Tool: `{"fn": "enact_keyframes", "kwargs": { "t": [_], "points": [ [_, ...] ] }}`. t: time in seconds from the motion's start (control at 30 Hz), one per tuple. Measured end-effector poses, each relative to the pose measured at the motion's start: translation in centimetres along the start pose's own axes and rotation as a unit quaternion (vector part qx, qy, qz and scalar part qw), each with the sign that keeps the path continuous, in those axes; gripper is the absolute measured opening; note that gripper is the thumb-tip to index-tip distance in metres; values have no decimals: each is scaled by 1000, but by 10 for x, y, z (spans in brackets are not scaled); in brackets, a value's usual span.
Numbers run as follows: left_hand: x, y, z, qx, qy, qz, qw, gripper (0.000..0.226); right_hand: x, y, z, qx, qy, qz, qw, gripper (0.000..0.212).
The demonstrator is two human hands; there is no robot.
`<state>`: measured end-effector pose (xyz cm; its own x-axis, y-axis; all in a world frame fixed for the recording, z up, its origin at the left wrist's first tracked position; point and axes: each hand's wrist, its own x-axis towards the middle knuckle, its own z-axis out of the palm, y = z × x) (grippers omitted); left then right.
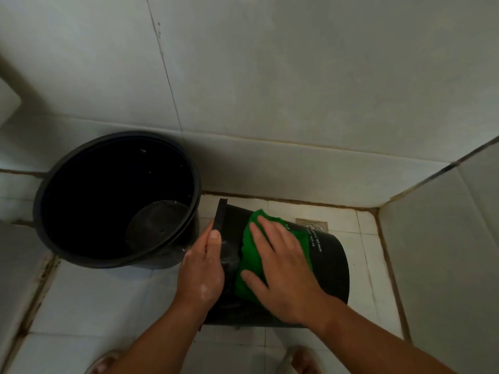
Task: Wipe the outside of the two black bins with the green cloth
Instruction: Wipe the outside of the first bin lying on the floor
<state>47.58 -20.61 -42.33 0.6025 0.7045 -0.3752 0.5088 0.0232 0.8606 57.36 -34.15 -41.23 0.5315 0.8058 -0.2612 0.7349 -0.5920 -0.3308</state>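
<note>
Two black bins, one green cloth, two bare hands, one floor drain and two feet are in view.

The right hand (283,265) lies flat with its fingers spread wide and straight, pressing the green cloth (247,257) against the curved outer side of the lying bin (332,263). The cloth is bunched under the palm and shows past the fingertips and on both sides of the hand. Nothing is pinched; the hand only presses down.

The left hand (205,268) sits just left of the right hand, at the open-mouth end of the same bin. Its thumb (215,236) lies along the bin's outside just short of the rim band. The palm wraps the edge, and the other fingers are hidden on the far side, so it holds the bin at the rim.

The lying bin rests on its side on the tiled floor (94,292), mouth toward the left hand, base out beyond the right wrist. White lettering on it shows just past the right hand's knuckles.

The upright bin (121,134) stands left of the left hand, nearly touching the lying bin's rim, its mouth open upward.

The floor drain (313,226) lies beyond the right fingertips. The feet (305,357) are below the forearms.
</note>
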Motion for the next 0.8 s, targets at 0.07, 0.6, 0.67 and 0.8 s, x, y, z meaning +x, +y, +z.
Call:
{"fn": "enact_keyframes", "kwargs": {
  "t": [0.07,0.6,0.67,0.8],
  "points": [
    [0,1,0,-11,0,4,1000,44,3,8,-3,-21,0,-47,999,86],
    [-2,-2,-2,-55,-15,-25,998,36,62,-25,3,43,94,104,989,63],
    [3,-4,-2,-75,-22,-51,996,35,50,-32,8,32,102,81,991,65],
    [2,-3,-3,-100,-28,-61,993,37,22,-34,21,4,138,-1,990,66]
  ]
}}
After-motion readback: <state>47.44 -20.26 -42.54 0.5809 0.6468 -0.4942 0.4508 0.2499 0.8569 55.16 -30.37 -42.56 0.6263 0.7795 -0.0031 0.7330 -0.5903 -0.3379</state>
